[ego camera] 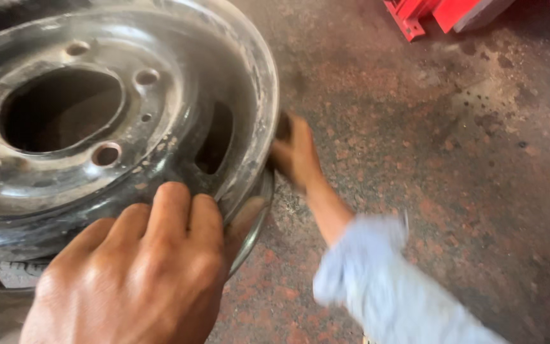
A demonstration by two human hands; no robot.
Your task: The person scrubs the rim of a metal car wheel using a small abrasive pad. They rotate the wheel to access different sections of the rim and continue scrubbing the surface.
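A worn grey steel wheel rim (pixel 179 95) with a big centre hole and several bolt holes fills the left half of the head view. My left hand (pixel 135 274) grips its near lip, fingers curled over onto the inner face and thumb on the outer side. My right hand (pixel 295 156), blurred and in a light blue sleeve, is against the rim's right outer edge. The blur hides whether its fingers close on the edge or on something small and dark at their tips.
The ground is a stained, reddish-brown concrete floor (pixel 453 165). Red metal equipment (pixel 415 16) stands at the top right. A dark part with a white patch (pixel 14 274) shows under the rim at the lower left.
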